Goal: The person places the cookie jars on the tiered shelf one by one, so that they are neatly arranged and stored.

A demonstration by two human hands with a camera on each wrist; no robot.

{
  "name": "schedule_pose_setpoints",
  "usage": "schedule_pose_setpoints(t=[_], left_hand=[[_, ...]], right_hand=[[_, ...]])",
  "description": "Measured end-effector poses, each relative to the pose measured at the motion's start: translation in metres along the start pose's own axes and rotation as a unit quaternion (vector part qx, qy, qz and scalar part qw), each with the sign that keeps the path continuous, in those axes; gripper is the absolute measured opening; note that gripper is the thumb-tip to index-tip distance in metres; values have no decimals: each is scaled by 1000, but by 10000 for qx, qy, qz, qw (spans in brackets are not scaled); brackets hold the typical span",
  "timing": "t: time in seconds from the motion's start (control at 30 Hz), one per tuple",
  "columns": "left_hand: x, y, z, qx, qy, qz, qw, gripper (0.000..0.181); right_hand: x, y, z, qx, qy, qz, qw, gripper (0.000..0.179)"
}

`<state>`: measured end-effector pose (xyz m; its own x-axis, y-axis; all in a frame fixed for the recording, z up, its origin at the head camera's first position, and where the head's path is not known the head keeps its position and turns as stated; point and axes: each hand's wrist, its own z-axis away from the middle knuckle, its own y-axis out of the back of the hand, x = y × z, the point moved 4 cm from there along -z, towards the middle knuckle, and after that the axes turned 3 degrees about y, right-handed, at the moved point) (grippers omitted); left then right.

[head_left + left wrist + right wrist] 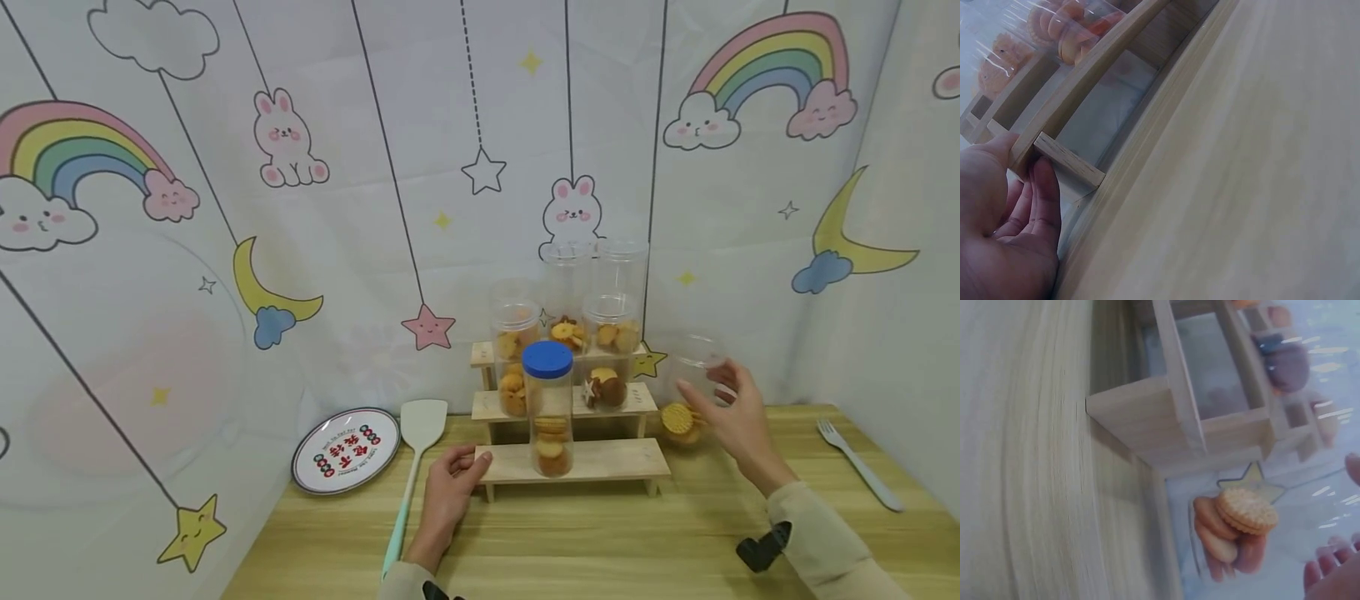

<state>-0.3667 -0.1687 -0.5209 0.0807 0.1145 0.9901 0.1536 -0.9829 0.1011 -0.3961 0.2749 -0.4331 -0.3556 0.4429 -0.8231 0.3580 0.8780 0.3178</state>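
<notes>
A stepped wooden rack (615, 461) stands on the table. My left hand (447, 493) grips the left end of its lowest step, thumb on top and fingers (1045, 194) underneath. A clear jar with a blue lid (548, 360) and stacked cookies stands upright on that step. Several clear jars of cookies fill the upper steps, among them a jar with brown and yellow cookies (606, 390). To the right of the rack, my right hand (742, 429) holds a clear cookie jar (693, 379) between thumb and fingers. Round cookies (1244, 512) lie at this jar's bottom.
On the left, a white plate (345, 450) with red writing leans against the back wall. A spatula (423, 423) with a green handle lies beside it. A pale fork (858, 465) lies at the far right. The printed cloth (375, 250) hangs behind the table.
</notes>
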Motion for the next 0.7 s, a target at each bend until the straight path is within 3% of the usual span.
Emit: schedule_pose_setpoints(t=[0.37, 0.53, 0.7], left_hand=[[0, 0, -2, 87, 46, -51, 9999, 50], [-2, 1, -3, 81, 82, -20, 9999, 49], [-2, 1, -2, 86, 31, -79, 9999, 50]], right_hand=[[-31, 15, 29, 59, 335, 10, 9994, 64], [-45, 4, 37, -213, 394, -93, 9990, 72], [-55, -17, 42, -460, 678, -382, 9959, 62]])
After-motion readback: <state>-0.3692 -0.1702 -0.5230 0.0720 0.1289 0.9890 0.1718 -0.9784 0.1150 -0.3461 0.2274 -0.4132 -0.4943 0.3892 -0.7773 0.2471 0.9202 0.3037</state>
